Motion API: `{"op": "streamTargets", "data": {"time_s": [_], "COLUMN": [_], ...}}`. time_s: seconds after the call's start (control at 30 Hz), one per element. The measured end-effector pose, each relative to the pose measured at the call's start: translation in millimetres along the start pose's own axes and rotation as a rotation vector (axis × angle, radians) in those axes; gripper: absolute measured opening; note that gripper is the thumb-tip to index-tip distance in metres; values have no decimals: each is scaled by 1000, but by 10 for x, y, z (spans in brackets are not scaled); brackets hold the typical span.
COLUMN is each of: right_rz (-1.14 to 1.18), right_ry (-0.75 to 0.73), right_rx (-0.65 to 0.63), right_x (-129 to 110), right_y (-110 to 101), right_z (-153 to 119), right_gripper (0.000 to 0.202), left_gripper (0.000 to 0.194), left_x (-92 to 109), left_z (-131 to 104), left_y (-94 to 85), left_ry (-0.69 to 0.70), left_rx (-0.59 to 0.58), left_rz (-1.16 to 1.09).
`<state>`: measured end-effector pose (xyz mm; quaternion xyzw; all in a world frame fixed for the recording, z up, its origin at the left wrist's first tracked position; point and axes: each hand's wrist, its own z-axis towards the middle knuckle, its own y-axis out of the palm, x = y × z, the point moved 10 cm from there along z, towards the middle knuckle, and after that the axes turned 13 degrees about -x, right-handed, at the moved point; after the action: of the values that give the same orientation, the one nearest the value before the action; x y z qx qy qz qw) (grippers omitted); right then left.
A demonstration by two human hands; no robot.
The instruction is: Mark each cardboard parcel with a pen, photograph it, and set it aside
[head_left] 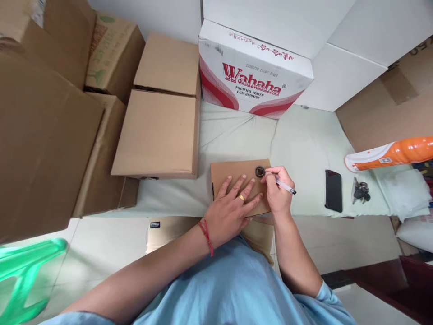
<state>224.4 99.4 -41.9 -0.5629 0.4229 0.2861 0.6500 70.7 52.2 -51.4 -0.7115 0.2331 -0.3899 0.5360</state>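
Observation:
A small brown cardboard box [237,169] lies at the table's front edge, close to my body. Spread flat on its top is my left hand [233,205], fingers apart, with a gold ring and a red string bracelet. My right hand [278,192] pinches a white pen [283,184] with a dark end. The pen's tip end is near a dark round thing [260,171] at the box's upper right corner. Whether that round thing is a hole, a ring or a drawn mark, I cannot tell. My right fingers partly cover the tip.
Cardboard boxes [158,131] are stacked to the left. Behind stands a white and red Wahaha carton [252,76]. To the right lie a black phone [333,190], keys [361,191] and an orange bottle [406,151]. A green plastic stool [23,275] stands on the floor at lower left.

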Motion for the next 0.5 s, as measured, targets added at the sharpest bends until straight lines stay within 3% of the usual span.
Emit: {"op": "streamTargets", "data": {"time_s": [0.5], "right_rz": [-84], "right_ry": [5], "right_rx": [-28], "right_x": [-24], "right_y": [43], "right_z": [32], "right_gripper": [17], "left_gripper": [71], "left_x": [-4], "left_z": [-6], "left_y": [-9], "left_ry": [-2], "left_rx": [25], "left_rz": [10]}}
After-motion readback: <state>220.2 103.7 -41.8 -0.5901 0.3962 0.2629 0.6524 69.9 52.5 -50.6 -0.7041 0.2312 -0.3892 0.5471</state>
